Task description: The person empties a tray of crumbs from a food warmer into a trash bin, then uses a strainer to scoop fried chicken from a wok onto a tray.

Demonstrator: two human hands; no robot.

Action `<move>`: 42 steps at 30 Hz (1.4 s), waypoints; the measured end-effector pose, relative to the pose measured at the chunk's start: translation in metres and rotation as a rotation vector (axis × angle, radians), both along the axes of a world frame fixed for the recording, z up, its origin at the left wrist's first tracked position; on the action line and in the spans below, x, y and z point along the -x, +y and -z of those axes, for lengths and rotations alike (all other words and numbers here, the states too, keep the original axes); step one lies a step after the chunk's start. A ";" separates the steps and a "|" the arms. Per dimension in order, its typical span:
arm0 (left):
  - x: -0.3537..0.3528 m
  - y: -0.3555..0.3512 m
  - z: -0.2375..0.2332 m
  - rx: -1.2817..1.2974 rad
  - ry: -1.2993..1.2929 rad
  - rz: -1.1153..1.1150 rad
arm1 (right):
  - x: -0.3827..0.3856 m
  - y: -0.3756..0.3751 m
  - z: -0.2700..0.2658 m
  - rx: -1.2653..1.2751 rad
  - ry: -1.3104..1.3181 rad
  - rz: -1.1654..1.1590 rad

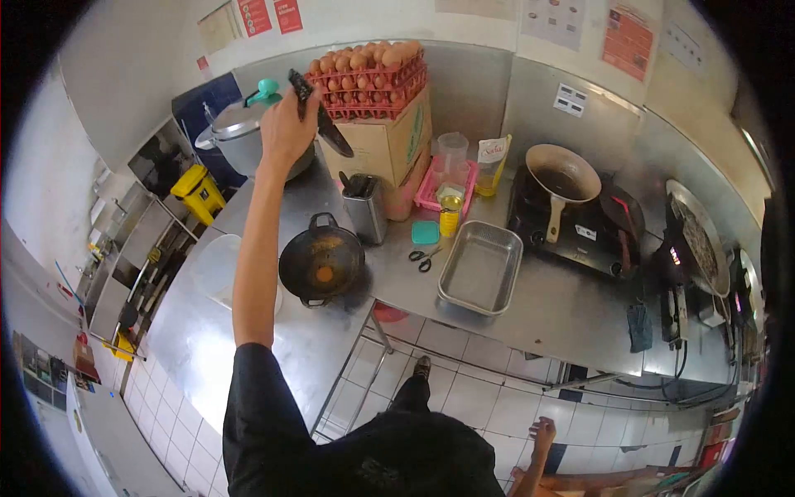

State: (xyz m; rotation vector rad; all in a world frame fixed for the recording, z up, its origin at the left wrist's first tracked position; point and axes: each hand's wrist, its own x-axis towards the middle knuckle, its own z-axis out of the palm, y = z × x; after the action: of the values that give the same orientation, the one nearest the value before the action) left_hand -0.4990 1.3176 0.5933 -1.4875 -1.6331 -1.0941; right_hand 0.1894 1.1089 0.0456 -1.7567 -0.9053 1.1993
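My left hand [290, 126] is raised over the back of the left counter, closed around the black handle of a dark-bladed knife [334, 139]. The blade points down and to the right, in front of a cardboard box [364, 149]. Below it stands a metal knife block [364, 217] with black handles in it. A small black wok [321, 263] with an orange-brown patch inside sits right of my forearm. My right hand [542, 432] hangs low at my right side, fingers loosely bent and apart, with nothing visible in it.
Red egg trays [373, 99] top the box, beside a large pot [238, 124]. Scissors [426, 259], a teal lid [426, 233], a yellow can [450, 217] and a metal basket [480, 306] lie rightward. A pan [563, 170] sits on the stove [530, 217].
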 end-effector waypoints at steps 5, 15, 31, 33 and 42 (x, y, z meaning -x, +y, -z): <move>0.069 0.089 0.082 0.309 -0.048 -0.127 | 0.003 -0.037 0.094 0.345 0.427 0.174; 0.108 0.142 0.156 0.635 -0.030 -0.224 | 0.132 -0.045 0.086 0.075 -0.321 -0.058; -0.155 0.148 0.250 0.317 -0.790 0.733 | 0.070 0.265 -0.147 -0.394 -0.111 0.294; -0.217 0.164 0.300 0.621 -0.985 0.959 | 0.025 0.317 -0.160 -0.490 -0.073 0.312; -0.413 0.271 0.310 0.934 -2.247 1.212 | -0.049 0.478 -0.225 -0.277 0.732 0.315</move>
State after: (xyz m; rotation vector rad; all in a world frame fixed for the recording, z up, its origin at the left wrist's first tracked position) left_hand -0.0856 1.5887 0.2829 -1.4120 -2.4961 -4.1287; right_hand 0.2379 1.5869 0.2701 -1.0547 -0.3195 1.2896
